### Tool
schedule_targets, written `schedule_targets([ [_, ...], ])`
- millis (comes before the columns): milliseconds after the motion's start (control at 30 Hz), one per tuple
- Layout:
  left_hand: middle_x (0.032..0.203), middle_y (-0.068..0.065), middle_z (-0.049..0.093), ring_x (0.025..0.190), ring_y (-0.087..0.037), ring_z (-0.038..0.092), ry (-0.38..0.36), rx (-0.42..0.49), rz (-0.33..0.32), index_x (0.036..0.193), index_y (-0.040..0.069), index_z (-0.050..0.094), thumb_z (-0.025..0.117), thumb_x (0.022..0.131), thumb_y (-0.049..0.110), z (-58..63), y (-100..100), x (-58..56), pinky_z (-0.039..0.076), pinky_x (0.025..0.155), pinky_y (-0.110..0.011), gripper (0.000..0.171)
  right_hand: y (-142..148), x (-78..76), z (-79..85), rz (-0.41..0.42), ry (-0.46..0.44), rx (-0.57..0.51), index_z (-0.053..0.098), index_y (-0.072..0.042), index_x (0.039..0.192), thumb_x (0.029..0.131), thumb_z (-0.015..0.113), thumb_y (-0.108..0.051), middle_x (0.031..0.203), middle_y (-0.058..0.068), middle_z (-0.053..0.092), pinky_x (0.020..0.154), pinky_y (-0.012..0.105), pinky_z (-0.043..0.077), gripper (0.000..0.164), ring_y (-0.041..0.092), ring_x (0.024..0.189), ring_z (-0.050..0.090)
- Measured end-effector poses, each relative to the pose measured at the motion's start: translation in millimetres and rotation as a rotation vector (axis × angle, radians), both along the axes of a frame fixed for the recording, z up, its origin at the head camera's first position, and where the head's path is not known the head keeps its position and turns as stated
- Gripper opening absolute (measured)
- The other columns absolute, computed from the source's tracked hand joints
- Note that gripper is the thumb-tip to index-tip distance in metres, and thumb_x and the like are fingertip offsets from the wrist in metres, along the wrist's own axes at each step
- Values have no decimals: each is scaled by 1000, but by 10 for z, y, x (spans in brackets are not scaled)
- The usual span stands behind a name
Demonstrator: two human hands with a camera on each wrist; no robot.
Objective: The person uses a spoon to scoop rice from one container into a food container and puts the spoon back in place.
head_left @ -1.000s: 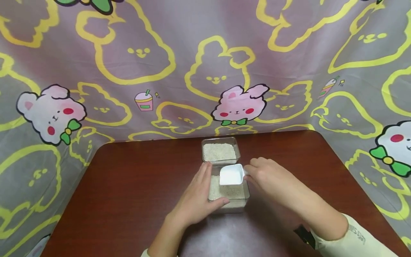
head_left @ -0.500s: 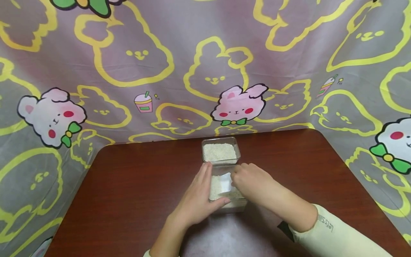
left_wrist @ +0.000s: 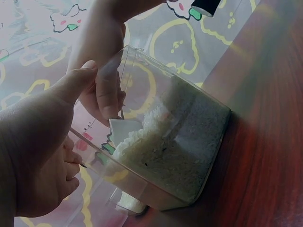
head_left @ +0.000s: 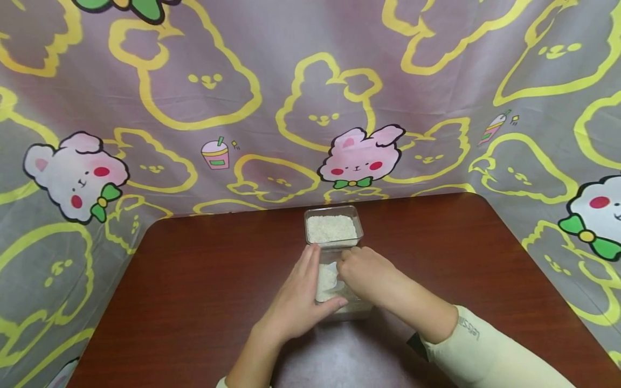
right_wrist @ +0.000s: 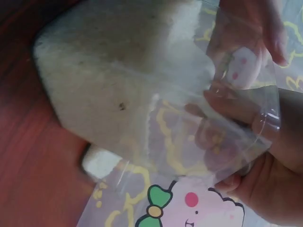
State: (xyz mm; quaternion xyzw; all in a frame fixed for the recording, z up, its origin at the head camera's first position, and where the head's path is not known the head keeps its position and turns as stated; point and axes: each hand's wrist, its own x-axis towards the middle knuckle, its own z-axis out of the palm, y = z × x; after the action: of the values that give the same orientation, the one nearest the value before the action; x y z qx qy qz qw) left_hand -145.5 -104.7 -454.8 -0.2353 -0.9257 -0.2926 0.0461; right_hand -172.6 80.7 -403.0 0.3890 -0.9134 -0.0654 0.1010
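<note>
A clear rectangular container [head_left: 351,311] of rice [left_wrist: 189,137] stands near the table's middle. My left hand [head_left: 302,302] lies along its left side with straight fingers, the thumb at the near rim. Inside the container, my right hand [head_left: 366,275] grips the handle of a white scoop [left_wrist: 124,128]. Rice is heaped at the scoop, as the left wrist view shows. Most of the scoop is hidden by the right hand and the rice. In the right wrist view, the clear wall stands in front of the right hand's fingers [right_wrist: 232,106].
Directly behind stands a second clear container [head_left: 359,229], also with rice in it. Both rest on a reddish-brown table [head_left: 204,285]. A cartoon-patterned cloth [head_left: 271,134] hangs around the back and sides.
My right hand has moved left and down into the near container, and the scoop has gone from level above the rice to tilted into it. My left hand stays in place.
</note>
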Motion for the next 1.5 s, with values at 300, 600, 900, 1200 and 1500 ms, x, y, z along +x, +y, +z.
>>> schedule_targets([
  [300, 166, -10, 10, 153, -20, 9, -38, -10, 15, 158, 3, 11, 68, 85, 58, 6, -3, -5, 19, 122, -41, 108, 137, 54, 63, 72, 83, -73, 72, -7, 86, 85, 76, -25, 80, 2, 63, 65, 34, 52, 18, 20, 75, 59],
  [600, 166, -9, 8, 152, -19, 7, -53, -23, 22, 158, 5, 9, 63, 85, 63, -1, -11, -7, 18, 122, -40, 108, 312, 165, 23, 103, 71, -241, 62, -13, 73, 81, 77, -16, 70, -3, 53, 59, 31, 47, 17, 17, 63, 52],
  [900, 166, -10, 10, 152, -20, 9, -49, -9, 26, 157, 2, 12, 65, 85, 61, -9, -21, 2, 19, 122, -42, 107, 503, 281, -38, 56, 15, -446, 68, -9, 92, 86, 73, -14, 73, -8, 47, 61, 23, 42, 9, 8, 69, 44],
  [1200, 166, -9, 10, 152, -21, 9, -64, 5, 24, 158, 3, 12, 67, 84, 60, -1, 2, 5, 19, 122, -43, 108, 745, 285, -152, -24, -12, -607, 70, -13, 103, 85, 74, -11, 84, -12, 55, 68, 26, 49, 19, 4, 81, 50],
  [1500, 166, -8, 10, 152, -21, 10, -54, 1, 23, 157, 3, 12, 68, 83, 60, -1, 14, 0, 20, 122, -44, 109, 835, 304, -194, -25, -19, -680, 70, -15, 105, 83, 76, -8, 87, -15, 57, 69, 15, 42, 24, 1, 81, 50],
])
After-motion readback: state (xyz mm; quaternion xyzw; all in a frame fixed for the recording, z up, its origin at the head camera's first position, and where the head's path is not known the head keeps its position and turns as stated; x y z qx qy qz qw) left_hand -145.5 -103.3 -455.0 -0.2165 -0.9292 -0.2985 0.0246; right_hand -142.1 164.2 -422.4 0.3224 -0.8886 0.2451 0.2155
